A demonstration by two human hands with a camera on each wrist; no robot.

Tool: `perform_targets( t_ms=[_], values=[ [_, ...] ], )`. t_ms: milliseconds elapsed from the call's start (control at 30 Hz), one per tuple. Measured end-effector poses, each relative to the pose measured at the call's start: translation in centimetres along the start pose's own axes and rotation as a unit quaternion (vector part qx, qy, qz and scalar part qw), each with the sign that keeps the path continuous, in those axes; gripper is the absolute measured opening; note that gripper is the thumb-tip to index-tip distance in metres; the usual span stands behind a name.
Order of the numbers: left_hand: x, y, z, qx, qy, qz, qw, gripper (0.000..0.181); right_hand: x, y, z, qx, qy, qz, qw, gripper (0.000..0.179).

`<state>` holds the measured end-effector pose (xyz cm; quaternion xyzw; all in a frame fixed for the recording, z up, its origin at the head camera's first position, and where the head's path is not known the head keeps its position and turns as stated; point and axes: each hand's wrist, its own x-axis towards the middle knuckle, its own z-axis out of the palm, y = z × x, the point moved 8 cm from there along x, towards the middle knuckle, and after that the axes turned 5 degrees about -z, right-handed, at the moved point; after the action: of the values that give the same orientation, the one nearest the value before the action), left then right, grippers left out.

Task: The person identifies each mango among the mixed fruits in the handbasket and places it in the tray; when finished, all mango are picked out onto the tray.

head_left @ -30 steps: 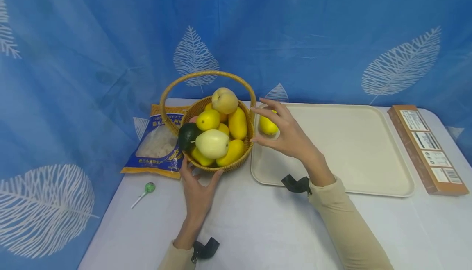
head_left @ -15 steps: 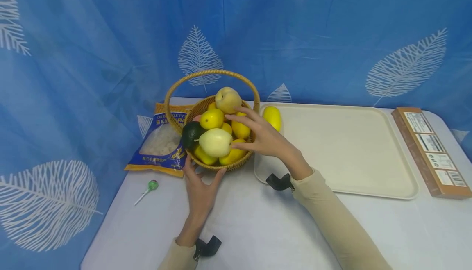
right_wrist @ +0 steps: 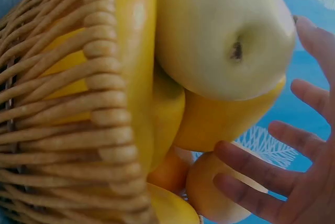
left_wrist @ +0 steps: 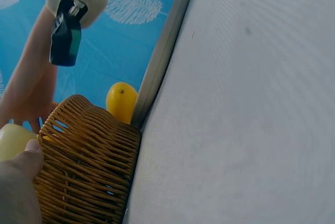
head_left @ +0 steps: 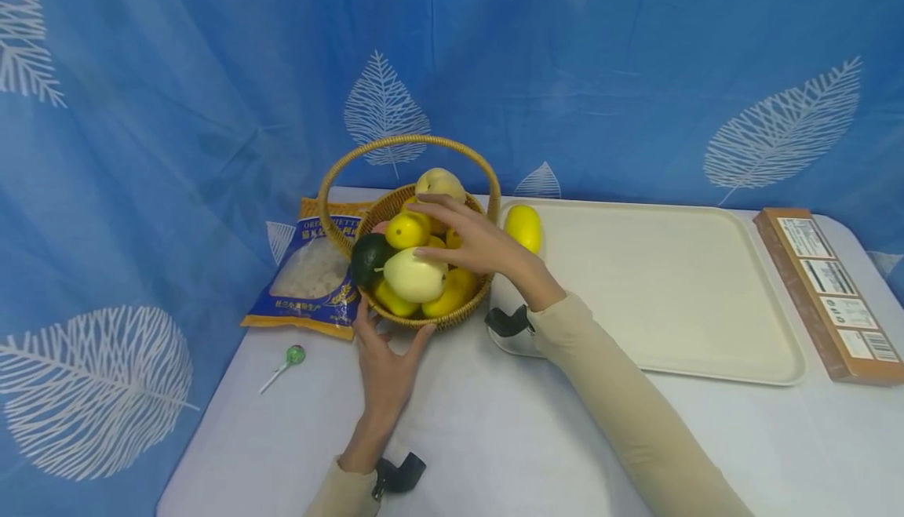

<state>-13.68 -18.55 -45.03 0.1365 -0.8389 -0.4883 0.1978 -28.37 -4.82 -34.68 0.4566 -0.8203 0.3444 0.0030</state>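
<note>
A wicker basket (head_left: 462,315) full of fruit stands left of centre. On top lie a pale green pear (head_left: 415,276), a lemon (head_left: 407,231), a dark green avocado (head_left: 370,261) and a pale yellow peach (head_left: 441,183). My left hand (head_left: 387,372) holds the basket's near side; in the left wrist view its thumb (left_wrist: 29,158) lies at the woven rim. Over the fruit hovers my right hand (head_left: 480,241), fingers spread between peach and pear, holding nothing. The right wrist view shows its fingers (right_wrist: 256,169) apart beside the pear (right_wrist: 230,30).
A cream tray (head_left: 650,289) lies to the right, a yellow oval fruit (head_left: 523,227) in its back left corner. Beyond it is a long brown box (head_left: 826,297). A blue pasta bag (head_left: 304,274) sits left of the basket, with a green lollipop (head_left: 294,355) nearer.
My right hand has moved left, from beside the yellow fruit on the tray to over the basket's fruit. The left hand has stayed at the basket; the view has shifted slightly.
</note>
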Motion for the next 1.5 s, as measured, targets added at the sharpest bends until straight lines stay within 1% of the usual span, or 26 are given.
perform_targets(
  t_ms=[100,300,500,800,967,1067,1200,1367,1500],
  values=[
    [0.0,0.0,0.0,0.002,-0.001,-0.003,1.0,0.105,0.5,0.3,0.6,0.005,-0.015,0.003,0.9999,0.065],
    [0.0,0.0,0.1,0.004,-0.002,-0.004,1.0,0.105,1.1,0.6,1.6,0.044,-0.042,0.01,0.9981,0.065],
    [0.1,0.0,0.1,0.001,-0.002,0.0,1.0,0.105,1.2,0.9,1.8,0.066,-0.037,0.015,0.997,0.061],
    [0.1,0.0,0.1,0.008,-0.002,0.001,1.0,0.105,1.6,1.2,1.5,0.073,-0.015,0.015,0.9971,0.055],
    [0.1,0.0,0.1,0.011,0.0,0.004,0.9999,0.105,2.0,1.5,1.9,0.055,-0.039,0.024,0.9974,0.055],
    [0.0,0.0,0.1,0.011,0.0,0.005,0.9999,0.105,2.1,1.6,2.1,0.057,-0.046,0.025,0.997,0.053],
    [-0.1,0.1,0.1,0.007,0.002,0.01,0.9999,0.105,2.0,1.4,1.7,0.077,-0.029,0.012,0.9965,0.051],
    [-0.1,0.2,0.1,0.008,0.003,0.011,0.9999,0.105,1.5,0.5,0.6,0.096,0.001,-0.02,0.9952,0.052],
    [-0.1,0.1,0.0,0.012,0.005,0.008,0.9999,0.104,1.2,0.2,0.0,0.106,0.016,-0.03,0.9938,0.052]
  ],
)
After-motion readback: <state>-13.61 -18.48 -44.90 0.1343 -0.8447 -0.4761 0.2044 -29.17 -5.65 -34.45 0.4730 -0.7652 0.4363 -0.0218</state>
